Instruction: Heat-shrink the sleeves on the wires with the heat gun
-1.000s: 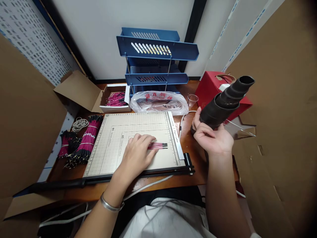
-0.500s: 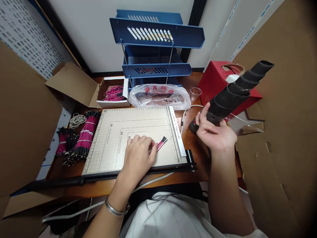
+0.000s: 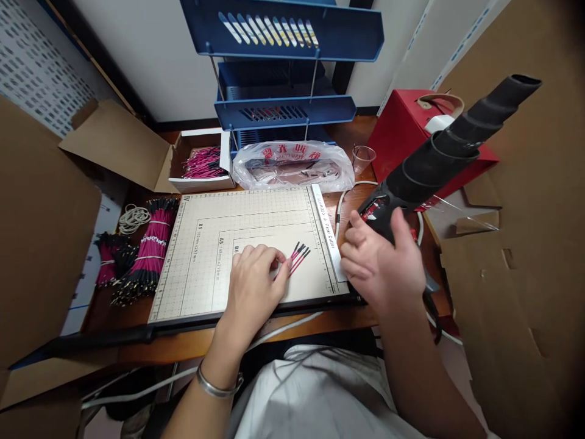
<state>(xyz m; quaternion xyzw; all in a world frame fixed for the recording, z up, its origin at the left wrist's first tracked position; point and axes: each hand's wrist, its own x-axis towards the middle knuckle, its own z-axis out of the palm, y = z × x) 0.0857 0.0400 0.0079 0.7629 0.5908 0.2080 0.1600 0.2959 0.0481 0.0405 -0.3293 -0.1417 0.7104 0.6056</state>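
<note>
My left hand (image 3: 258,280) rests on the gridded paper cutter (image 3: 208,256), thumb and fingers pinched around a few short pink wires (image 3: 299,263). Their black ends fan out past the fingertips towards the upper right. My right hand (image 3: 386,262) is raised at the cutter's right end, palm up and holding nothing, with the thumb apart and the fingers loosely curled. Just behind it stands a black blower (image 3: 425,171) with a stepped nozzle slanting up to the right. Its lower part is partly hidden by this hand.
Bundles of pink wires (image 3: 155,247) lie left of the cutter. Behind are an open box (image 3: 226,155) of more wires, a plastic bag (image 3: 249,174), a clear cup (image 3: 364,160) and a blue rack (image 3: 286,113). A red box (image 3: 395,125) stands at the back right; cardboard flanks both sides.
My right hand has come away from the blower, down and towards me. The wires in my left hand have spread further apart at their black ends. The view has shifted slightly.
</note>
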